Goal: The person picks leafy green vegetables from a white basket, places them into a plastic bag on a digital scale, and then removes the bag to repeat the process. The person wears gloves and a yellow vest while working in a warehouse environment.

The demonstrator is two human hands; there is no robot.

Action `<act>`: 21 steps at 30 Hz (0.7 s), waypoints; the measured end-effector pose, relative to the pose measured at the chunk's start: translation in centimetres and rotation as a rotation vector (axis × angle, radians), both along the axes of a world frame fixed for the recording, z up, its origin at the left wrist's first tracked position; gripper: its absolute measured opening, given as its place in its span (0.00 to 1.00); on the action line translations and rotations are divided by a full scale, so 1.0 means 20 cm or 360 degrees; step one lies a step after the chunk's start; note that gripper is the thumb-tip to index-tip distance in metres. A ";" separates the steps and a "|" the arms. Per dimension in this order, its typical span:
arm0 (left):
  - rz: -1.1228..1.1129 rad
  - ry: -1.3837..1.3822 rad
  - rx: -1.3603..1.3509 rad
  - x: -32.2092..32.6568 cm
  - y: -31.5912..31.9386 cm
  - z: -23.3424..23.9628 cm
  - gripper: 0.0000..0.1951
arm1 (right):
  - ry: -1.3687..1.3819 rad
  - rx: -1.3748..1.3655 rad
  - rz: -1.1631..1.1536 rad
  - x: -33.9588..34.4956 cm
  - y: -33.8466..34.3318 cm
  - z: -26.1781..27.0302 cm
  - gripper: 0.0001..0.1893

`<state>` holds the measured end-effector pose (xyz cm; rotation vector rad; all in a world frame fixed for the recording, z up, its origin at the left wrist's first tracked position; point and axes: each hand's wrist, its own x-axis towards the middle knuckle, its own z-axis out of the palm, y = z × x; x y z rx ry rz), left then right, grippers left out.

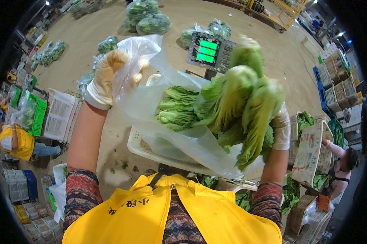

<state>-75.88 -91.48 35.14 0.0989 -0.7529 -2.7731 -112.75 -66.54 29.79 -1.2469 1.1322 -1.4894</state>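
My gloved left hand (pixel 118 76) grips the upper edge of a clear plastic bag (pixel 177 152) and lifts it. The bag lies spread over a white plastic crate (pixel 134 143). Inside its mouth rest several heads of leafy green vegetable (pixel 177 113). On the right, my gloved right hand (pixel 281 128) holds a bunch of similar leafy heads (pixel 241 97) over the bag's right side. That bunch is blurred and hides most of my right fingers. Just beyond the crate stands the lit green display of a digital scale (pixel 211 50).
Filled bags of greens (pixel 148 18) sit on the floor ahead. A yellow wheeled cage cart (pixel 275 15) stands at the far right. Stacked crates (pixel 339 76) line the right side. One person (pixel 339 170) handles a tilted crate at right; another (pixel 16 140) stands at left by a green crate (pixel 37 114).
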 end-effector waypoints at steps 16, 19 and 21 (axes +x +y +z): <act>0.1191 -0.0597 -0.1133 0.12 0.37 0.36 0.27 | 0.1395 0.1062 0.1357 0.46 -1.17 -0.41 0.29; 0.1099 -0.0450 -0.0987 0.14 0.32 0.36 0.24 | 0.2235 0.0124 0.0840 0.60 -1.18 -0.40 0.23; 0.1182 -0.0403 -0.0821 0.13 0.29 0.37 0.23 | 0.2809 0.0123 0.0380 0.76 -1.11 -0.56 0.20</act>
